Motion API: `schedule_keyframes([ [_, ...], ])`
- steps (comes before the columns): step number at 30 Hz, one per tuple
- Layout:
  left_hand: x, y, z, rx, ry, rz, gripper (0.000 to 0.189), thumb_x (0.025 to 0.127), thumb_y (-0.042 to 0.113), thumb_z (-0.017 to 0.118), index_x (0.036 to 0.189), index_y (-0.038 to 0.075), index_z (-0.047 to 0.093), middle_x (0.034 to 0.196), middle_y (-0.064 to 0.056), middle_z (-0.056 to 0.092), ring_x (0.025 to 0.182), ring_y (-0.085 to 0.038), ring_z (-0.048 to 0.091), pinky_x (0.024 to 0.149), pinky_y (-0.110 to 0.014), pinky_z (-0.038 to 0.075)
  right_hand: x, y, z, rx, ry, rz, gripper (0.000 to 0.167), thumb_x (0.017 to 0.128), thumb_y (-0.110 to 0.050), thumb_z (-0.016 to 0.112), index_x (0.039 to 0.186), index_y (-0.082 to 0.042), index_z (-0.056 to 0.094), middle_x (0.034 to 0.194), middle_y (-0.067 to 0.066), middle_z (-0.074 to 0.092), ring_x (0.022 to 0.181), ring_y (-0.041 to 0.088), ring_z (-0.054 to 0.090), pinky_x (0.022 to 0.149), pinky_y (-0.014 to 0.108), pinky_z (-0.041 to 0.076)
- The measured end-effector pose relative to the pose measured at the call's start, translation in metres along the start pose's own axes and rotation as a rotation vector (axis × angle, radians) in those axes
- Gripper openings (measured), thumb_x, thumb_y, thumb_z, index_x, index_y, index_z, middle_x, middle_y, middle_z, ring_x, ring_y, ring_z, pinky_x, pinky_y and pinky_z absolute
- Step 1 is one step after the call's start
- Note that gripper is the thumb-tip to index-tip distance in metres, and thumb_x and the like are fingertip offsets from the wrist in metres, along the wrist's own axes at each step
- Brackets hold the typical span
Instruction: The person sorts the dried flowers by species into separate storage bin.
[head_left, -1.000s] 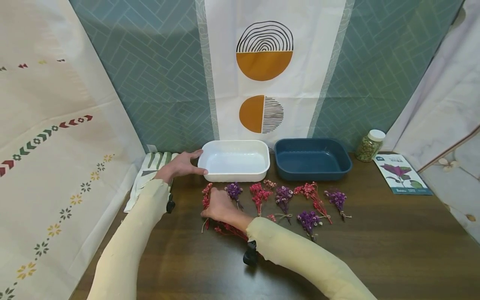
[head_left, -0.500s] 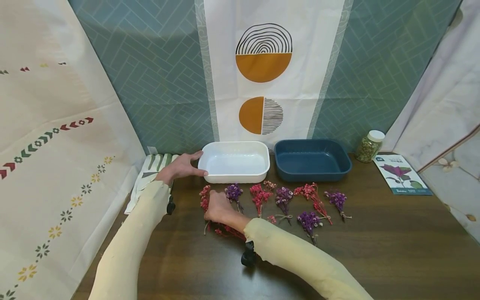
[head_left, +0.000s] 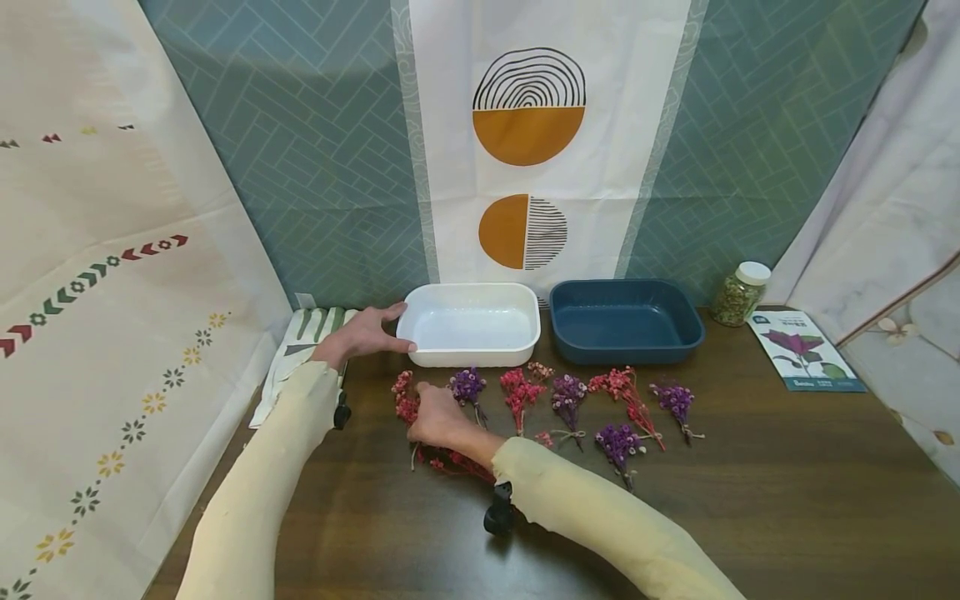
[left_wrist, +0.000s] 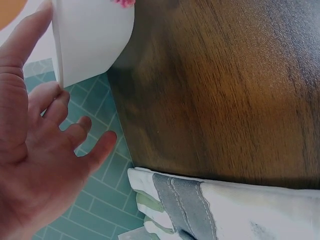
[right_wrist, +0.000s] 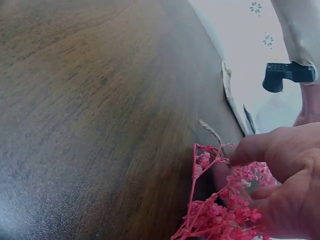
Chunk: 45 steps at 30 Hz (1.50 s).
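Observation:
My left hand point(head_left: 365, 332) spans the left end of the white dish point(head_left: 474, 359), its thumb and a fingertip at the rim and its other fingers loosely spread. In the left wrist view, the thumb point(left_wrist: 22, 37) lies along the dish's edge. At the left end of the flower rows, my right hand point(head_left: 442, 417) pinches a bunch of red dried flowers point(head_left: 406, 398) low on its stems, close over the table. Twine point(right_wrist: 210, 130) sticks out beside those fingers. Another red bunch point(head_left: 459, 463) lies partly hidden under the right wrist.
Several purple and red dried bunches, among them a purple one point(head_left: 618, 442), lie right of my right hand. Behind them stands a blue dish point(head_left: 627, 353). A lidded jar point(head_left: 740, 293) and a flower packet point(head_left: 807, 350) sit far right; a striped cloth point(head_left: 288, 367) lies left.
The red bunch's flower head has swung slightly left and down in my right hand, which has shifted a little. My left hand has stayed at the white dish.

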<state>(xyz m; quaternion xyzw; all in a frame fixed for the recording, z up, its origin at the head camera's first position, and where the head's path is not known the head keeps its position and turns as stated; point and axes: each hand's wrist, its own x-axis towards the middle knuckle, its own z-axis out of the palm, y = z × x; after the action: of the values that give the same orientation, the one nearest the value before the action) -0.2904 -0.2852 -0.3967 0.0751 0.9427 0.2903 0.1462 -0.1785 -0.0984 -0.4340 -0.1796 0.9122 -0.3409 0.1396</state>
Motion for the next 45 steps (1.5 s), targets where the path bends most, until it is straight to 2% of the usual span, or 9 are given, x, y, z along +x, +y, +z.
schedule_keyframes([
  [4, 0.000, 0.000, 0.000, -0.001, 0.001, 0.009, 0.104, 0.081, 0.042, 0.082, 0.159, 0.009, 0.022, 0.162, -0.020, 0.021, 0.146, -0.042, 0.022, 0.111, -0.062, 0.026, -0.001, 0.000, -0.004, 0.062, -0.007, -0.002, 0.077, 0.072, -0.003, 0.084, 0.141, 0.003, 0.050, 0.116, 0.019, 0.068, 0.080, 0.021, 0.063, 0.064, 0.029, 0.053],
  [9, -0.001, 0.001, 0.000, -0.019, -0.005, -0.004, 0.105, 0.080, 0.044, 0.082, 0.159, 0.010, 0.022, 0.162, -0.019, 0.021, 0.146, -0.042, 0.022, 0.110, -0.063, 0.026, -0.003, 0.002, -0.012, 0.073, 0.013, -0.040, 0.073, 0.072, -0.003, 0.082, 0.139, 0.001, 0.053, 0.114, 0.016, 0.068, 0.082, 0.022, 0.061, 0.063, 0.027, 0.050],
  [11, 0.000, 0.001, 0.000, -0.024, -0.010, -0.014, 0.106, 0.080, 0.045, 0.082, 0.160, 0.011, 0.022, 0.162, -0.019, 0.020, 0.146, -0.042, 0.022, 0.110, -0.064, 0.025, -0.004, 0.003, -0.016, 0.091, 0.014, -0.057, 0.071, 0.072, -0.002, 0.081, 0.137, 0.001, 0.054, 0.101, 0.011, 0.070, 0.080, 0.021, 0.060, 0.062, 0.027, 0.049],
  [14, -0.001, 0.001, 0.000, -0.026, -0.015, -0.020, 0.107, 0.079, 0.047, 0.082, 0.160, 0.011, 0.022, 0.162, -0.020, 0.021, 0.146, -0.042, 0.022, 0.110, -0.064, 0.025, -0.008, 0.003, -0.021, 0.165, -0.014, -0.063, 0.069, 0.076, 0.002, 0.077, 0.140, 0.000, 0.052, 0.079, 0.004, 0.069, 0.069, 0.018, 0.062, 0.056, 0.026, 0.048],
  [17, -0.001, 0.002, -0.001, -0.029, -0.015, -0.018, 0.107, 0.079, 0.046, 0.083, 0.160, 0.011, 0.022, 0.162, -0.021, 0.022, 0.145, -0.042, 0.023, 0.110, -0.064, 0.026, -0.011, 0.003, -0.026, 0.237, -0.044, -0.064, 0.069, 0.079, 0.005, 0.075, 0.142, 0.001, 0.049, 0.067, 0.000, 0.064, 0.059, 0.014, 0.062, 0.051, 0.026, 0.047],
  [21, -0.002, 0.001, -0.001, -0.028, -0.015, -0.016, 0.107, 0.079, 0.045, 0.083, 0.160, 0.011, 0.022, 0.161, -0.021, 0.022, 0.145, -0.043, 0.023, 0.110, -0.064, 0.026, -0.016, 0.004, -0.033, 0.258, -0.060, -0.077, 0.067, 0.081, 0.003, 0.075, 0.143, 0.000, 0.049, 0.070, -0.002, 0.064, 0.059, 0.012, 0.061, 0.051, 0.025, 0.047],
  [29, -0.002, 0.003, -0.001, 0.001, -0.013, -0.009, 0.105, 0.080, 0.045, 0.081, 0.159, 0.010, 0.023, 0.161, -0.022, 0.024, 0.143, -0.044, 0.026, 0.108, -0.064, 0.029, -0.026, 0.005, -0.047, 0.310, -0.073, -0.124, 0.064, 0.082, 0.001, 0.075, 0.142, 0.000, 0.051, 0.082, 0.004, 0.065, 0.063, 0.014, 0.065, 0.055, 0.027, 0.053],
  [36, -0.003, 0.004, -0.002, 0.012, -0.008, 0.003, 0.102, 0.081, 0.042, 0.081, 0.159, 0.010, 0.024, 0.161, -0.020, 0.024, 0.144, -0.043, 0.027, 0.109, -0.061, 0.030, -0.030, 0.007, -0.060, 0.264, -0.044, -0.167, 0.064, 0.082, -0.002, 0.075, 0.142, -0.003, 0.052, 0.079, 0.001, 0.064, 0.060, 0.011, 0.065, 0.054, 0.025, 0.050],
  [45, -0.002, 0.003, 0.000, 0.044, 0.003, 0.013, 0.103, 0.080, 0.046, 0.081, 0.159, 0.010, 0.025, 0.161, -0.019, 0.025, 0.144, -0.041, 0.026, 0.111, -0.060, 0.028, -0.033, 0.012, -0.081, 0.291, -0.073, -0.220, 0.062, 0.085, 0.001, 0.073, 0.143, 0.000, 0.050, 0.082, 0.006, 0.063, 0.063, 0.014, 0.064, 0.054, 0.026, 0.050],
])
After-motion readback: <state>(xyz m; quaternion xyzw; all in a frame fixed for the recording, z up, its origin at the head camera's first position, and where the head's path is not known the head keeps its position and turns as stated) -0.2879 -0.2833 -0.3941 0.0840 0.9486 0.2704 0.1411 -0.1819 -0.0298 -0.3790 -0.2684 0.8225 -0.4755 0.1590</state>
